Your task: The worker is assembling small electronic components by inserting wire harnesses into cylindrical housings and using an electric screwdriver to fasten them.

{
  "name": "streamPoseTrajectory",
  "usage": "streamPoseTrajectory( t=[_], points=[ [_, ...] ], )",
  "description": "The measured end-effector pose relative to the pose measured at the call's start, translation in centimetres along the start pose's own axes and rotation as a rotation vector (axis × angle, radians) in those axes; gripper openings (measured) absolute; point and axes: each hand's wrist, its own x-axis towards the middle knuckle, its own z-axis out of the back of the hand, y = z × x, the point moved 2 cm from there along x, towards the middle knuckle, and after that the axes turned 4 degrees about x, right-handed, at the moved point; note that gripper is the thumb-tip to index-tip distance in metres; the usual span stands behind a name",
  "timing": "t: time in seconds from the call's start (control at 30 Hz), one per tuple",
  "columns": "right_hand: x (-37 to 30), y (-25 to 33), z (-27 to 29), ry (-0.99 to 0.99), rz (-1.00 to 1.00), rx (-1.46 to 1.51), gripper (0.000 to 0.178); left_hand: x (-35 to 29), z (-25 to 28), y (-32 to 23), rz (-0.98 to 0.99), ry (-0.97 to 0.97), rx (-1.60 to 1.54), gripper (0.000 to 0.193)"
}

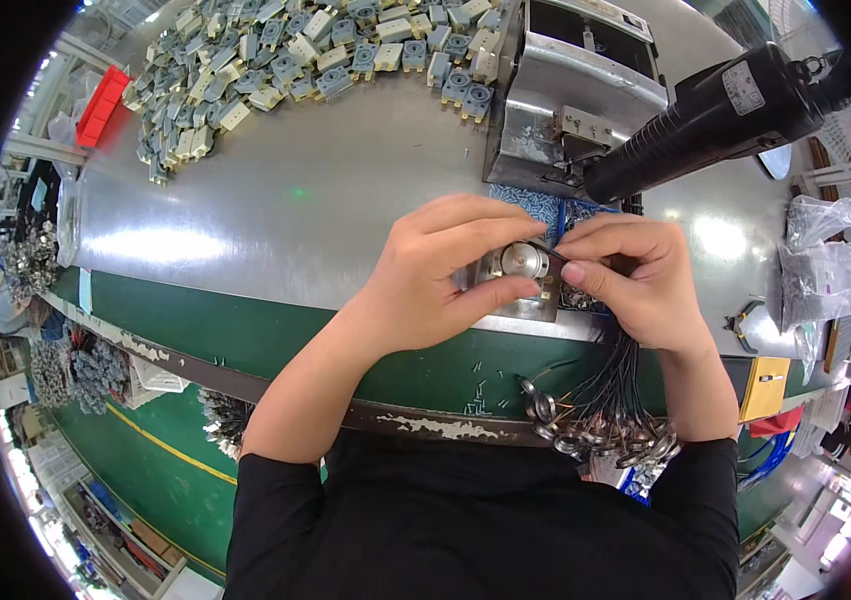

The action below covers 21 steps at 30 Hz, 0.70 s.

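Head view, centre of frame: left hand (pixel 426 285) and right hand (pixel 636 285) both pinched shut on 1 small round silver metal disc in a square grey housing (pixel 521 268), held just above the near edge of the shiny steel bench (pixel 276 210). Apparently mid-run: heap of grey and cream square parts (pixel 286 60) waiting upper left, bunch of dark wired ring pieces (pixel 601 420) hanging lower right. Black powered screwdriver (pixel 716 115) suspended upper right over a steel fixture (pixel 571 95); green floor (pixel 156 440) lower left.
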Motion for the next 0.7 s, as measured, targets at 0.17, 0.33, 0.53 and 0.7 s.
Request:
streamPoseTrajectory(
  t=[0.17, 0.33, 0.53, 0.7],
  points=[
    [-0.2, 0.3, -0.7, -0.044, 0.254, -0.327, 0.014, 0.1, -0.1, -0.4, -0.002, 0.081, 0.086, 0.036],
    [-0.8, 0.2, -1.6, -0.065, 0.402, -0.535, 0.018, 0.0, 0.3, -0.2, 0.064, 0.249, 0.156, 0.036],
    [-2.0, 0.4, -1.4, 0.018, 0.274, -0.636, 0.018, -0.9, -1.7, 0.1, 0.009, 0.272, 0.211, 0.035],
    [-2.1, -1.1, -1.0, 0.037, 0.226, -0.646, 0.017, -1.7, -3.0, 1.4, 0.036, 0.271, 0.143, 0.032]
  ],
)
